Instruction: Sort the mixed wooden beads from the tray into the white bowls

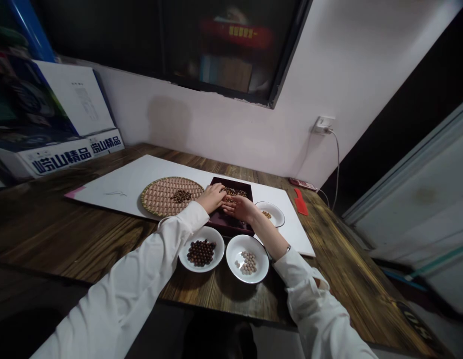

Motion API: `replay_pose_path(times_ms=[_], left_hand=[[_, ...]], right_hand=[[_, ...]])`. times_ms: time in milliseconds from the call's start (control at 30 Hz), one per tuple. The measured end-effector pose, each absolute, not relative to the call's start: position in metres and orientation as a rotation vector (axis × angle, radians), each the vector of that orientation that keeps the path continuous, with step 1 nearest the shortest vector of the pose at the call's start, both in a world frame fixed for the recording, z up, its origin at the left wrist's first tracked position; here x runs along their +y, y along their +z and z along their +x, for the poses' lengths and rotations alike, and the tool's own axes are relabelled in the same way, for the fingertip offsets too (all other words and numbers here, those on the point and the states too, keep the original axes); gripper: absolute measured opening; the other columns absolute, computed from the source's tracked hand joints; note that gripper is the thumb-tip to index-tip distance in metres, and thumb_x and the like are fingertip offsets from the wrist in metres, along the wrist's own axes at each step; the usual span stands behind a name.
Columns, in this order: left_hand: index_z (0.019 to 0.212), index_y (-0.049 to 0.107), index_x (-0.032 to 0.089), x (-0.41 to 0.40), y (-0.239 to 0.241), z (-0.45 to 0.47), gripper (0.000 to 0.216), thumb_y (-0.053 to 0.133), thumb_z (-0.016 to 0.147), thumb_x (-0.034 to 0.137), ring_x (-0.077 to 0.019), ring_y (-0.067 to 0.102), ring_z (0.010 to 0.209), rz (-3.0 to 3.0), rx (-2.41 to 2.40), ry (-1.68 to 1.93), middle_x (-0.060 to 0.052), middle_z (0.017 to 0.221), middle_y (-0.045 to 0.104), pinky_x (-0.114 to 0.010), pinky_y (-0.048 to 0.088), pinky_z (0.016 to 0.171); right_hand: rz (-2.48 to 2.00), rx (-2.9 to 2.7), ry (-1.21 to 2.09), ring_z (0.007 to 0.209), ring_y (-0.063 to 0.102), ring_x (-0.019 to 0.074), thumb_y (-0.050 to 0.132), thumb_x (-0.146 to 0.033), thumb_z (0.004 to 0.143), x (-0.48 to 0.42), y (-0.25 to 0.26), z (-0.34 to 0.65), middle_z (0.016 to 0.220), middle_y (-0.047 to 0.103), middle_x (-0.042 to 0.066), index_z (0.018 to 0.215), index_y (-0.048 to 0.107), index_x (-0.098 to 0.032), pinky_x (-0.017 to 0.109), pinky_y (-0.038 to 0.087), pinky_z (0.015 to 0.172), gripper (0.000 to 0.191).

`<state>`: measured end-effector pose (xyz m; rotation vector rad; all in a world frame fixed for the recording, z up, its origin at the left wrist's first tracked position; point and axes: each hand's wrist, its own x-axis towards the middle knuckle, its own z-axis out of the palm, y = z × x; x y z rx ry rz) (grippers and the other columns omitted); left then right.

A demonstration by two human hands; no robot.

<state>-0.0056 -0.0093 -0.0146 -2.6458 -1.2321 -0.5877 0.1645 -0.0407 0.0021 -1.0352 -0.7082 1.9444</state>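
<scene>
Both hands are over a dark red box (231, 230) that holds many small brown beads (235, 191). My left hand (212, 198) is at the box's left side, fingers bent and close together, with the tips against my right hand. Whatever those tips hold is hidden. My right hand (239, 208) is turned partly palm up, fingers stretched toward the left hand. To the left, a round woven tray (156, 195) carries a small heap of brown beads (182, 196). Nearer me are a white bowl (184, 257) of dark beads (202, 252) and a white bowl (233, 276) of pale beads (248, 263).
A white bowl (279, 215) with a few tan beads is right of the box. Beyond it lie a red comb-shaped piece (300, 202) and a phone (302, 184) with a cable. A white board (115, 192) covers part of the wooden table (44, 224). Printed boxes (67, 149) stand back left.
</scene>
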Motion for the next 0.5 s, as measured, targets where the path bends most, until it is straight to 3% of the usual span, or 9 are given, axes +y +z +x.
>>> replay_pose_path(times_ms=[267,500], left_hand=[[0.104,0.066,0.013,-0.0154,-0.0083,-0.0040,0.015,0.059,0.090,0.016,-0.0282,0.052,0.130,-2.678,-1.265,-0.526,-0.016,0.132,0.059,-0.043,0.044,0.110],[0.108,0.068,0.013,-0.0160,-0.0079,-0.0027,0.024,0.048,0.095,0.012,-0.0258,0.055,0.127,-2.713,-1.247,-0.515,-0.016,0.131,0.060,-0.040,0.045,0.108]], right_hand=[[-0.986,-0.583,1.963,0.076,0.070,0.0169,0.041,-0.014,0.094,-0.0393,0.0010,0.1654,0.083,0.066,0.009,0.096,0.057,-0.014,0.028,0.062,0.065,0.016],[-0.848,-0.478,1.930,0.078,0.068,0.0146,0.038,-0.003,0.090,-0.0385,0.0001,0.1654,0.087,0.065,0.009,0.106,0.055,-0.010,0.027,0.063,0.076,0.024]])
